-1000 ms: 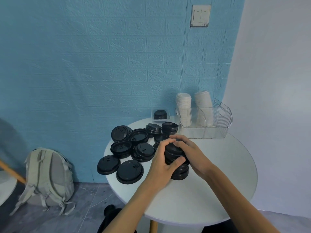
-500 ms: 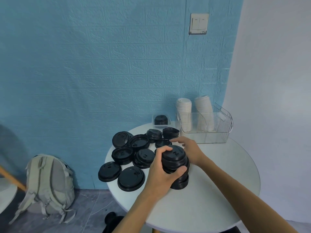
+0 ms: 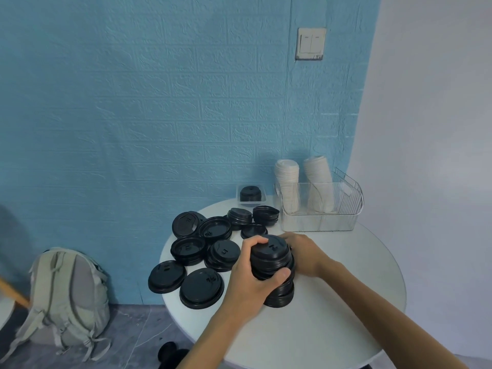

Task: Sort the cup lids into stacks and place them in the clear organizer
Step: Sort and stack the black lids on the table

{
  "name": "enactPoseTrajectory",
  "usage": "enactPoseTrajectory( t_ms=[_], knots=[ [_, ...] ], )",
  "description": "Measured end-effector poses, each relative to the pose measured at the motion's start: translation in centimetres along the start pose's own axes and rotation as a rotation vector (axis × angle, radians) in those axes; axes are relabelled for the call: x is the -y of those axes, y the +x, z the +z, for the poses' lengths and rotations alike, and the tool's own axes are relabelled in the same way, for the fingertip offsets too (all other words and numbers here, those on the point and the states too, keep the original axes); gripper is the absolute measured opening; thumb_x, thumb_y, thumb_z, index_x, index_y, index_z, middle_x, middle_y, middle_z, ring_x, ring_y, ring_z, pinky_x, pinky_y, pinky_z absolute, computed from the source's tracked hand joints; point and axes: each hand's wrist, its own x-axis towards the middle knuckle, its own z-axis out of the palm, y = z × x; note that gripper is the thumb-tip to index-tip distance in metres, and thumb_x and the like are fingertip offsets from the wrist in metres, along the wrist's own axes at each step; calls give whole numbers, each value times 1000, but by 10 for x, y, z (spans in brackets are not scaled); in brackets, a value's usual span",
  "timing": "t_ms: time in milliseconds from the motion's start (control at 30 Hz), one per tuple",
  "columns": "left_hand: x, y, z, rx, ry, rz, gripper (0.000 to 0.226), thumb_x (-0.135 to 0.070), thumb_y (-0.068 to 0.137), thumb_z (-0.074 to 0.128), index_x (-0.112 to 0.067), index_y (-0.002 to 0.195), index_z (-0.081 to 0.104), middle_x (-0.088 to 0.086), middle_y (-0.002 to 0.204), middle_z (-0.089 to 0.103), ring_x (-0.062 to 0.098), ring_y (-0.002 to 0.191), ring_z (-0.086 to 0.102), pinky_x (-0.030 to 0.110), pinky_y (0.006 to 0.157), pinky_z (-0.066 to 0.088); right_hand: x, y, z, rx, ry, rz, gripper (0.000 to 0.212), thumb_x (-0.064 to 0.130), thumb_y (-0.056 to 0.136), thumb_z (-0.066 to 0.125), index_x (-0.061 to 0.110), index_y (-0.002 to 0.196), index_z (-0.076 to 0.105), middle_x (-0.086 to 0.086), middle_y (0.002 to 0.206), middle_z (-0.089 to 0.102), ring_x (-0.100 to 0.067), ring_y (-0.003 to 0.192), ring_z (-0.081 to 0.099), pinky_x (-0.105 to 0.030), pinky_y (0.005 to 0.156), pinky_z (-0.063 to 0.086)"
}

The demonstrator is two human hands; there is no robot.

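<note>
Place: a small room, maybe in a home or a little cafe.
Walls: blue brick-look wall [image 3: 159, 102], light switch [image 3: 310, 43].
Furniture: round white table [image 3: 346, 302].
Floor: backpack [image 3: 72, 296] leaning there.

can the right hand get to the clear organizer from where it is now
Probably yes, once it lets go. The right hand is busy steadying the stack of black lids with the left hand. The clear organizer stands just beyond it, with bare table between.

Grey backpack [image 3: 70, 291] on the floor, light switch [image 3: 311, 43] on blue wall [image 3: 159, 102]
</note>
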Motion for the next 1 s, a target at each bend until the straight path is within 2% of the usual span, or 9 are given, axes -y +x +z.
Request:
enactPoseTrajectory(
  t_ms=[100, 233, 300, 433, 500, 567, 667, 800, 1000],
  knots=[
    [-1, 0, 0, 7, -3, -2, 65, -28, 78, 89, -48, 124, 48, -21, 116, 66, 6, 110, 65, 33, 97, 53, -9, -6, -16, 89, 45, 115, 29, 34, 81, 73, 30, 110, 72, 12, 115, 68, -12, 108, 59, -33, 96, 46],
    [-1, 0, 0, 4, -7, -2, 64, -29, 79, 88, -46, 125, 47, -22, 117, 66, 6, 111, 65, 32, 98, 51, -15, -11, -41, 413, -46, 247, 89, 64, 56, 82, 52, 134, 42, 7, 128, 45, -18, 121, 49, -41, 110, 36],
    [-1, -1, 0, 5, -5, -2, 64, -29, 79, 88, -46, 125, 47, -22, 117, 66, 6, 111, 65, 32, 98, 52, -19, -12, -46, 496, -39, 251, 86, 59, 61, 86, 56, 135, 43, 5, 126, 38, -21, 121, 47, -38, 110, 40],
    [-3, -1, 0, 14, -2, -9, 64, -30, 79, 88, -46, 124, 47, -23, 116, 65, 6, 109, 65, 34, 98, 52, -22, -16, -50, 167, 170, 233, 63, 43, 65, 92, 38, 117, 56, 3, 124, 42, -23, 116, 53, -30, 100, 48],
    [-3, -1, 0, 11, -9, -9, 64, -34, 77, 88, -45, 126, 47, -23, 116, 65, 7, 110, 65, 39, 100, 52, -8, -21, -59, -124, 514, 218, 63, 40, 70, 91, 30, 119, 52, 2, 124, 53, -21, 102, 68, -25, 87, 53],
    [-3, 0, 0, 12, -14, -14, 65, -41, 74, 86, -44, 126, 48, -22, 116, 65, 8, 110, 65, 43, 102, 52, 15, -26, -68, -310, 910, 183, 66, 44, 76, 84, 32, 129, 47, -4, 125, 62, -21, 100, 73, -27, 89, 54],
    [-3, -1, 0, -3, -19, -2, 65, -48, 73, 84, -44, 128, 48, -17, 121, 63, 9, 115, 63, 44, 104, 50, 49, -32, -67, -341, 1075, 52, 56, 44, 78, 78, 34, 129, 55, -8, 124, 67, -21, 112, 69, -32, 98, 53],
    [-2, -2, 2, -40, -15, 43, 64, -57, 77, 79, -44, 131, 47, -10, 132, 57, 7, 123, 58, 39, 105, 48, 66, -35, -46, -260, 1077, 28, 51, 19, 77, 81, 12, 117, 51, -8, 123, 69, -15, 102, 69, -26, 88, 56],
    [-1, 0, 4, -58, -22, 63, 60, -58, 80, 74, -48, 128, 40, -18, 129, 57, 3, 122, 57, 38, 105, 48, 57, -41, -31, -168, 1123, 98, 63, 30, 67, 86, 16, 119, 55, -4, 124, 71, -23, 114, 68, -28, 92, 54]
  ],
)
